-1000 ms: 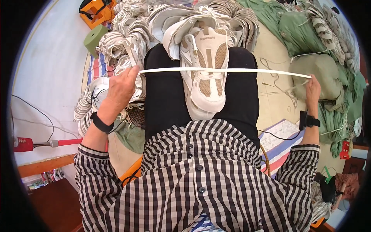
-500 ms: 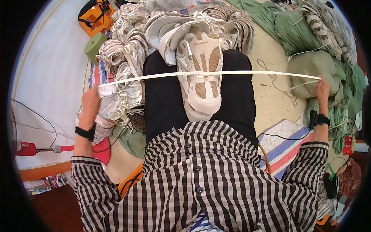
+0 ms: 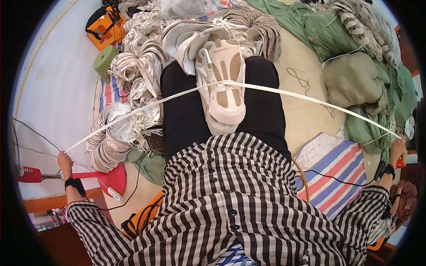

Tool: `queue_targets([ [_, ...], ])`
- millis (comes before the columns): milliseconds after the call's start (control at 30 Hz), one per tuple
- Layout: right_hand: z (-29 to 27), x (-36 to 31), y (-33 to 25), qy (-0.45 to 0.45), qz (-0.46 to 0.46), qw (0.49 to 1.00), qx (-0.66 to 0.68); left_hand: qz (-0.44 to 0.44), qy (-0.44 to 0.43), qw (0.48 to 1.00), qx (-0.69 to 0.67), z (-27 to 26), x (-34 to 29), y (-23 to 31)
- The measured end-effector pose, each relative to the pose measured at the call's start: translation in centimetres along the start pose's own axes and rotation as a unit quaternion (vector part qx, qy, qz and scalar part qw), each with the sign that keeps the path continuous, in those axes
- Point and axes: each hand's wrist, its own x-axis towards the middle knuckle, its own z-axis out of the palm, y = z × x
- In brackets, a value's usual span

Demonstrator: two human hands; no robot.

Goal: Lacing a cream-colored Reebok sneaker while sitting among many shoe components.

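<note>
A white and beige shoe upper (image 3: 228, 109) rests on my black-trousered lap, its toe pointing toward me. One long white shoelace (image 3: 293, 94) runs through its front eyelets and stretches out to both sides. At the far left my left hand (image 3: 65, 162) is closed on one lace end. My right hand (image 3: 398, 148), low at the far right, is closed on the other end. Both lace halves look taut and slope down from the shoe upper. Only the lace's crossing over the shoe's tongue shows; the eyelets themselves are too small to make out.
Stacked shoe uppers (image 3: 146, 60) lie beyond and left of my knees. Green cloth bundles (image 3: 353, 80) fill the right side. A striped woven sheet (image 3: 335, 173) covers floor at my right. Left are a green roll (image 3: 105, 61), an orange stool (image 3: 106, 29) and a red-based stand (image 3: 113, 179).
Both my hands have moved outward and down toward me, drawing the shoelace longer on each side. It ran nearly level before and now slopes down both ways. The view has shifted slightly.
</note>
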Motion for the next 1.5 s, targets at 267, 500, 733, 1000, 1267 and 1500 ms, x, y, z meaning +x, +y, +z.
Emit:
queue_targets([
  [267,-3.6,-2.2,2.3,0.045,0.09,0.994,-0.033,0.018,0.053,0.997,0.057,-4.5,-2.5,-4.7],
  [500,-5.9,-3.1,6.8,-0.006,0.324,0.946,0.024,-0.099,0.06,0.993,0.025,-6.4,-6.8,-5.1],
  [733,-2.6,-0.3,-4.0,0.025,0.232,0.848,0.476,-0.174,0.061,0.98,-0.069,-3.5,-7.4,-8.0],
  [1000,-0.3,-2.6,-49.4,-0.279,0.022,0.688,0.669,-0.109,0.092,0.982,-0.125,1.5,-5.8,-9.2],
  [1267,2.3,-2.9,-64.9,-0.322,0.004,0.601,0.732,0.137,-0.128,0.927,-0.323,6.7,-12.3,22.6],
  [1500,4.0,-4.5,-65.3,-0.303,-0.004,0.676,0.672,0.317,-0.225,0.814,-0.432,8.3,-21.9,45.0],
])
